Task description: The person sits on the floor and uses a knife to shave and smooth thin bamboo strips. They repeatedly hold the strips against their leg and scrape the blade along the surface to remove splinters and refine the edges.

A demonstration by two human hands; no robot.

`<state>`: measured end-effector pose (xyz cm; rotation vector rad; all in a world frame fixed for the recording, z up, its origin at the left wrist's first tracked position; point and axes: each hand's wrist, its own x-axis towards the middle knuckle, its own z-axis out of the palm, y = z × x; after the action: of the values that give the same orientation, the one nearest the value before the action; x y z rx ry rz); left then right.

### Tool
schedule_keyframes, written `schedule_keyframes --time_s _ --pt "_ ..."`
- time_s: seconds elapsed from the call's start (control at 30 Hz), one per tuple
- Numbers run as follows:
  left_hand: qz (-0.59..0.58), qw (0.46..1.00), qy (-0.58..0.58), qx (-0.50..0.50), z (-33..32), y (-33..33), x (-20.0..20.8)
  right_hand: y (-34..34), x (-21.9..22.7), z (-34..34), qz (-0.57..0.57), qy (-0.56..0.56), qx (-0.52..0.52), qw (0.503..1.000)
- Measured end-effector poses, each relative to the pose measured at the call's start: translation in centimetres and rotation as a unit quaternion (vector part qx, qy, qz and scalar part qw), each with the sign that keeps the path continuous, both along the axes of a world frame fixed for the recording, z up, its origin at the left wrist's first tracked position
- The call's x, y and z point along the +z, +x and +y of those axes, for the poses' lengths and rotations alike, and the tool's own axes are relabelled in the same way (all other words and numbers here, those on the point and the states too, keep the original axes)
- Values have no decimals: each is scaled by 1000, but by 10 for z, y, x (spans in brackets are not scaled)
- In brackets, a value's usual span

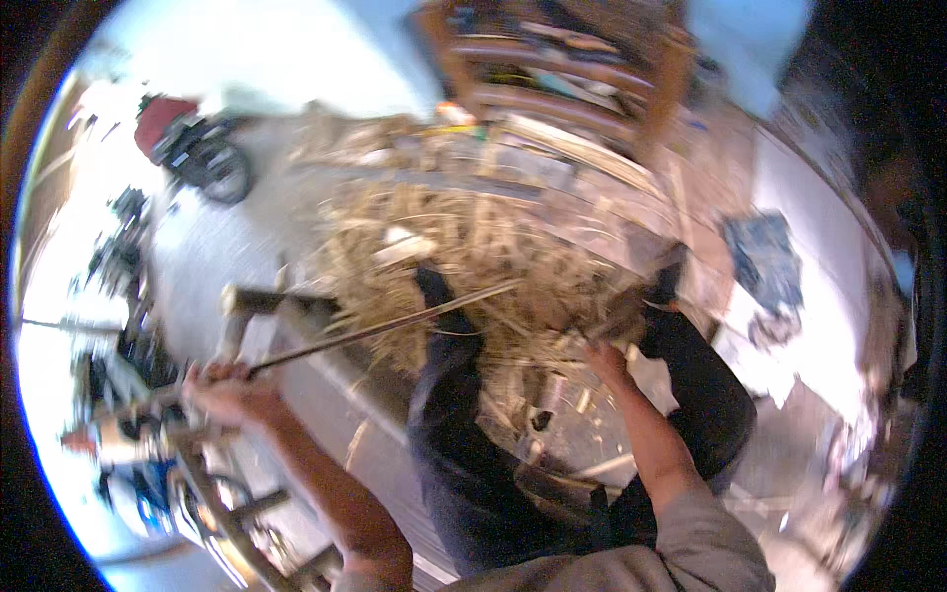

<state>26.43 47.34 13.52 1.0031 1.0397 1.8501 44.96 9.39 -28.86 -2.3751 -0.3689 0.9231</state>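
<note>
My left hand [232, 392] is out to the left with its fingers wrapped round a long thin strip [395, 323], which looks like bamboo or wood. The strip slants up to the right, and its far end hangs over a heap of pale curled shavings [533, 237]. Between my knees, my right hand [604, 360] is closed and low, beside the shavings. Blur hides what its fingers hold. The strip's end and my right hand are apart.
A wooden rack with shelves [552, 74] stands at the back. On the left are a parked motorcycle [202, 148] and a wooden frame [222, 503] near my left arm. A log-like piece [261, 299] lies beside the shavings. Blue cloth [764, 259] lies on the right.
</note>
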Motion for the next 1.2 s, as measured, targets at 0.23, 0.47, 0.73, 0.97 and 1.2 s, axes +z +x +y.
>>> schedule_keyframes --time_s 0.23,0.47,0.73,0.97,1.2 --pt "-138 982 -61 -118 6 -81 -6 -51 120 41 -325 239 37 914" --pt "-200 955 -125 -179 -25 -105 -22 -112 251 34 -308 284 246 874" --pt "-150 966 -87 -193 -47 -148 -7 -106 309 -40 -267 221 235 908" --pt "-185 966 -56 -172 -58 -178 3 -97 321 -107 -330 161 213 905" --pt "-255 953 -67 -150 -59 -204 16 -101 358 -168 -539 207 187 795"
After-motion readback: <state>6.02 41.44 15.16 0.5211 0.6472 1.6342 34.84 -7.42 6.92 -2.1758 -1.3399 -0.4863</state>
